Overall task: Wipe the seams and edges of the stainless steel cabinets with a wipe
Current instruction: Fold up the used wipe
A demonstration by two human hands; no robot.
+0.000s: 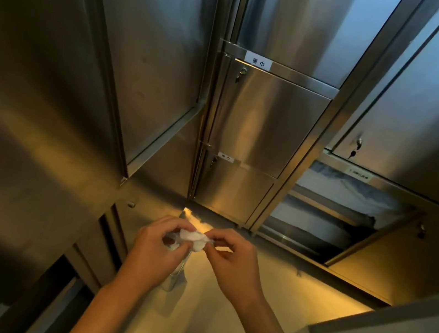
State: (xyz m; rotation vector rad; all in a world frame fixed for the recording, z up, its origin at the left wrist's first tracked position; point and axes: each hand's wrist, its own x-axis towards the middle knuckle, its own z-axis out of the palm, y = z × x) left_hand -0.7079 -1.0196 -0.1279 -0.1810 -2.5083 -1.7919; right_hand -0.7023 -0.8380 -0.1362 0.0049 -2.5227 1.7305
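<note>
Hands meet low in front of the stainless steel cabinets (263,121), both pinching one crumpled white wipe (194,238) between them. Left hand (158,249) has its grip closed on the wipe's left end, right hand (229,258) on its right end. Beyond the wipe stands a labelled cabinet door (265,127); right of that door, an open compartment holds folded linens (347,193).

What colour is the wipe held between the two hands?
White. The wipe shows in the head view, bunched between the left hand and right hand.
</note>
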